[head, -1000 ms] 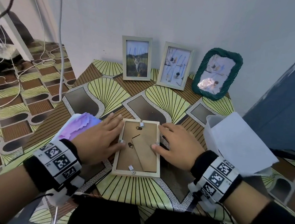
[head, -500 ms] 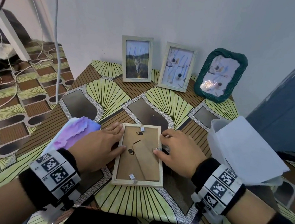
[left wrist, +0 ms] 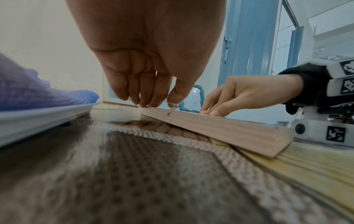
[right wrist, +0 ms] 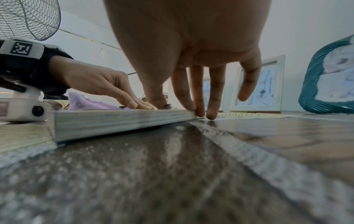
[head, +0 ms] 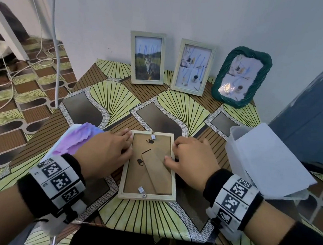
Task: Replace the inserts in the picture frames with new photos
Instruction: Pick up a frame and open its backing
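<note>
Left fingers [left wrist: 141, 97] bunched, tips pressed down on the left rail of the face-down frame [head: 149, 166]; thumb at a small metal tab there. Left hand [head: 103, 152] arched, wrist low, holding nothing.
Right fingers [right wrist: 193, 98] slightly spread, tips down against the frame's right rail, thumb on the back board. Right hand [head: 191, 159] arched, gripping nothing.
Frame lies flat, centred on the patterned tabletop [head: 100, 101], between both hands.
Wrist bands [head: 58, 179] carry black-and-white square codes; no readable writing anywhere.
3 upright frames [head: 192, 67] stand at the wall.
</note>
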Demonstrator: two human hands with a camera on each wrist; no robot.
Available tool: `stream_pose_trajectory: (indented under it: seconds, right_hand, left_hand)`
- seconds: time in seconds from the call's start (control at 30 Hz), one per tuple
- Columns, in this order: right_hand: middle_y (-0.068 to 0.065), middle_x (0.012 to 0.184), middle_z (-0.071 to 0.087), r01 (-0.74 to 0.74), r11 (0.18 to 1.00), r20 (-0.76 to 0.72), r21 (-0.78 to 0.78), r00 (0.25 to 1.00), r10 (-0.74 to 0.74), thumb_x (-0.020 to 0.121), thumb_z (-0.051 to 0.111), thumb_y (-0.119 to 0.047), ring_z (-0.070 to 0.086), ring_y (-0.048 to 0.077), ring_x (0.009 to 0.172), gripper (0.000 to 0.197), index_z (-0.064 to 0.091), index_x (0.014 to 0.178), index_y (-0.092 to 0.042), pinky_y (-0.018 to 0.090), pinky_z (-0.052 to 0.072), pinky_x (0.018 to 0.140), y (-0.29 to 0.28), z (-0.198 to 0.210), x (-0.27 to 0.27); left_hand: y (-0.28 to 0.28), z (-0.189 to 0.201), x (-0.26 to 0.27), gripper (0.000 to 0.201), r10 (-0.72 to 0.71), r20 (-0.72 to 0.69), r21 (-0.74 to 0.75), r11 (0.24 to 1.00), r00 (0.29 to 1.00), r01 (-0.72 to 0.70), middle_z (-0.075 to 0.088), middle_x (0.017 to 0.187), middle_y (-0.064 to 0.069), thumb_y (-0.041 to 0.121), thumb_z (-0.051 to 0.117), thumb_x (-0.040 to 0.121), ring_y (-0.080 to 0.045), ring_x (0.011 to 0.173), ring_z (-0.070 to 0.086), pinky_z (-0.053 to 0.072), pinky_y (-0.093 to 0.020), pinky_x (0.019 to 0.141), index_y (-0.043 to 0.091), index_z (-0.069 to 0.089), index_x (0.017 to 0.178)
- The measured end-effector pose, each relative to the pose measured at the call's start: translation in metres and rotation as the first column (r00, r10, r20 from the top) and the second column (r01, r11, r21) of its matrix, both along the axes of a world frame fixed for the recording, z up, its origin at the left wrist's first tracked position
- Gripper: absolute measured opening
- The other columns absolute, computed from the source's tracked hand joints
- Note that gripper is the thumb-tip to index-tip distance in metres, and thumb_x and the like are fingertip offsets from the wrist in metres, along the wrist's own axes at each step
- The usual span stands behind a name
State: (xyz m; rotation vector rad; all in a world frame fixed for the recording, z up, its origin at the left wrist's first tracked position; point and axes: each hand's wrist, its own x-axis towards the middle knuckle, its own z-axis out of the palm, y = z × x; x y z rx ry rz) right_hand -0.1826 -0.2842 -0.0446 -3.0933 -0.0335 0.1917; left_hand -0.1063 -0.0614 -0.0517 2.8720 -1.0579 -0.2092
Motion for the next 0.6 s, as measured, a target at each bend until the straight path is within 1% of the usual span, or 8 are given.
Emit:
stream_pose_trajectory:
  seconds: [0.07, 0.17, 0.3, 0.43, 0.53, 0.57, 0.6]
  right_hand:
    - [-0.005, 0.093, 0.056, 0.020, 1.000, 0.011, -0.014, 1.000, -0.020, 0.096, 0.036, -0.045, 0.053, 0.018, 0.090, 0.037, 0.048, 0.071, -0.021, 0.046, 0.035, 0.092, 0.004, 0.003, 0.003]
    - [-0.005, 0.086, 0.055, 0.039, 0.998, 0.003, -0.049, 0.999, -0.039, 0.096, 0.035, -0.037, 0.054, 0.019, 0.086, 0.036, 0.048, 0.066, -0.021, 0.046, 0.035, 0.091, 0.005, 0.005, 0.009]
    - [-0.005, 0.088, 0.058, 0.043, 0.999, -0.005, -0.016, 0.999, -0.043, 0.095, 0.037, -0.041, 0.057, 0.019, 0.085, 0.038, 0.055, 0.069, -0.020, 0.043, 0.036, 0.091, 0.001, 0.003, 0.011]
    - [-0.004, 0.085, 0.058, 0.031, 0.999, 0.018, -0.010, 0.999, -0.031, 0.096, 0.037, -0.043, 0.057, 0.019, 0.082, 0.041, 0.053, 0.066, -0.020, 0.043, 0.040, 0.091, -0.001, 0.000, 0.012]
    - [-0.005, 0.080, 0.058, 0.046, 0.998, 0.059, 0.035, 0.997, -0.048, 0.095, 0.040, -0.044, 0.056, 0.017, 0.078, 0.045, 0.054, 0.061, -0.019, 0.044, 0.043, 0.091, -0.003, -0.002, 0.011]
    - [-0.006, 0.082, 0.059, 0.046, 0.997, 0.092, 0.064, 0.994, -0.052, 0.094, 0.040, -0.045, 0.057, 0.017, 0.080, 0.045, 0.058, 0.063, -0.019, 0.043, 0.044, 0.091, -0.004, -0.002, 0.010]
    - [-0.007, 0.089, 0.062, 0.037, 0.994, 0.132, 0.099, 0.990, -0.050, 0.094, 0.041, -0.045, 0.058, 0.015, 0.085, 0.043, 0.065, 0.070, -0.020, 0.043, 0.044, 0.091, -0.004, -0.002, 0.010]
  left_hand:
    - [0.001, 0.001, 0.002, 0.053, 0.007, -0.020, -0.017, 1.000, 1.000, -0.007, 0.025, 0.159, 0.006, 0.037, 0.032, 0.104, 0.001, 0.146, 0.013, 0.023, -0.023, 0.116, 0.014, 0.034, 0.151]
    - [0.003, 0.000, 0.003, 0.052, 0.006, -0.032, -0.023, 1.000, 0.999, -0.007, 0.025, 0.158, 0.007, 0.038, 0.033, 0.103, 0.002, 0.146, 0.013, 0.024, -0.024, 0.117, 0.015, 0.035, 0.150]
    - [0.003, -0.001, 0.002, 0.053, 0.010, -0.015, -0.008, 1.000, 1.000, -0.010, 0.025, 0.158, 0.008, 0.041, 0.032, 0.103, 0.003, 0.145, 0.014, 0.024, -0.021, 0.116, 0.016, 0.036, 0.150]
    - [0.002, -0.002, 0.000, 0.054, 0.000, -0.010, -0.002, 1.000, 1.000, 0.000, 0.026, 0.159, 0.005, 0.040, 0.030, 0.104, -0.001, 0.147, 0.014, 0.021, -0.021, 0.116, 0.014, 0.033, 0.151]
    - [0.006, 0.000, -0.001, 0.057, 0.002, -0.080, -0.026, 1.000, 0.997, -0.004, 0.022, 0.160, 0.005, 0.043, 0.033, 0.103, -0.005, 0.148, 0.010, 0.017, -0.023, 0.119, 0.014, 0.029, 0.153]
    - [0.008, 0.001, -0.001, 0.059, 0.001, -0.108, -0.027, 1.000, 0.994, -0.004, 0.020, 0.161, 0.005, 0.045, 0.034, 0.102, -0.007, 0.149, 0.008, 0.016, -0.026, 0.120, 0.015, 0.027, 0.153]
    - [0.010, 0.003, -0.002, 0.061, 0.002, -0.132, -0.023, 1.000, 0.991, -0.006, 0.019, 0.161, 0.006, 0.046, 0.035, 0.102, -0.009, 0.150, 0.008, 0.016, -0.029, 0.121, 0.017, 0.026, 0.154]
